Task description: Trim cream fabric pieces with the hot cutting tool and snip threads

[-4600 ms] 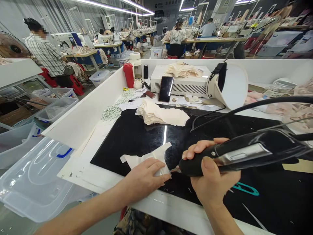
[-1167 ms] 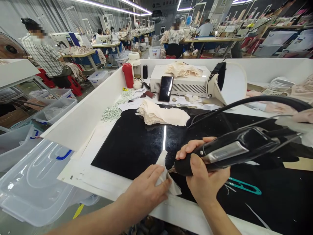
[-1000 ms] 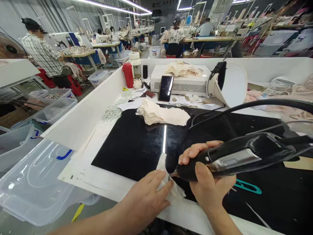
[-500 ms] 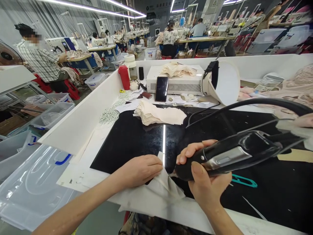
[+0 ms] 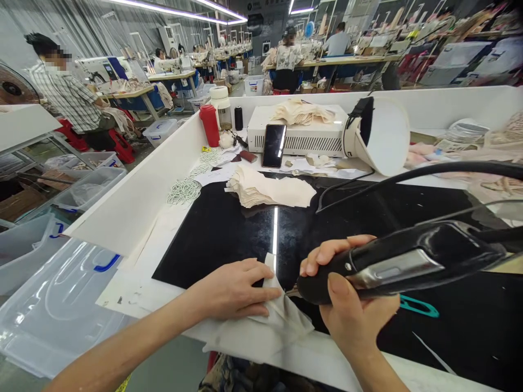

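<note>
My left hand [image 5: 241, 288] lies with its fingers stretched apart over a thin pale piece of fabric [image 5: 281, 313], pressing it at the black work surface's near edge. The fabric's narrow upper end sticks up past the fingers, and its loose part drapes over the white edge. Wrapped around a black corded hand tool [image 5: 400, 267] with a silver side lever is my right hand [image 5: 347, 299]. The tool's thin metal tip points left, close to the fabric; whether it touches cannot be made out. A stack of cream fabric pieces [image 5: 273, 188] lies farther back on the black surface [image 5: 212, 234].
Behind stand a white vented box [image 5: 314, 144], a phone [image 5: 273, 145], a white cone-shaped lamp [image 5: 386, 136], a red cup [image 5: 210, 125] and pale cord [image 5: 183, 190]. A teal slotted tool [image 5: 419, 306] lies right of my right hand. The tool's cable arcs rightward.
My left fingers have gone from bunched together on the fabric to spread out over it. My right hand and the tool appear slightly farther right; the camera view has shifted a little.
</note>
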The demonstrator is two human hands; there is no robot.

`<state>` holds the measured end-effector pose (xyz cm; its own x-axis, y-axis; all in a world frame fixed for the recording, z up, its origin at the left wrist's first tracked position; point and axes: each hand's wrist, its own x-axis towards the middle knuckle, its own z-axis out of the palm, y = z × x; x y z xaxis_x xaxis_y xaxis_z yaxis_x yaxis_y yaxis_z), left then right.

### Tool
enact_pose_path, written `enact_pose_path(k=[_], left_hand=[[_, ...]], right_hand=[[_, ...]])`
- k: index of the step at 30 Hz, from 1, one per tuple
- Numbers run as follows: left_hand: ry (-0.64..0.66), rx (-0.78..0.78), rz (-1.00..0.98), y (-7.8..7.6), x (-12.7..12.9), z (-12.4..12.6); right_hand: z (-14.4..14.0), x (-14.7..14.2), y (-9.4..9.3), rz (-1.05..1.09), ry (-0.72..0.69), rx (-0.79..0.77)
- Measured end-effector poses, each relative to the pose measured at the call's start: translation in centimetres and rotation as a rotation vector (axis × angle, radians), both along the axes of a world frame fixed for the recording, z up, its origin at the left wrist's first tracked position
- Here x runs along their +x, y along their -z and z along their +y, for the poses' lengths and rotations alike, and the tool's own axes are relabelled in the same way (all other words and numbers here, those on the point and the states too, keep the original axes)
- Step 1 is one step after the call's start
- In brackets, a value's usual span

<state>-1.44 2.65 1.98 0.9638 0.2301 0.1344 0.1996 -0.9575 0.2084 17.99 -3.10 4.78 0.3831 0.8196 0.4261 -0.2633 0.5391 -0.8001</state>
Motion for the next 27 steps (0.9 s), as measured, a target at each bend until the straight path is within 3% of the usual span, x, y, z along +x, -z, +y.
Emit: enact_pose_path(k=[12,27], left_hand=[[-0.028,-0.034,-0.029,0.7,0.0,-0.2],[-0.063,-0.072,-0.075,0.5,0.1,-0.5]], right_hand=[[1.2,-0.7,0.0,0.012,0.038,0.015],[2.0,-1.1,-0.3,-0.021,0.089,-0.023]])
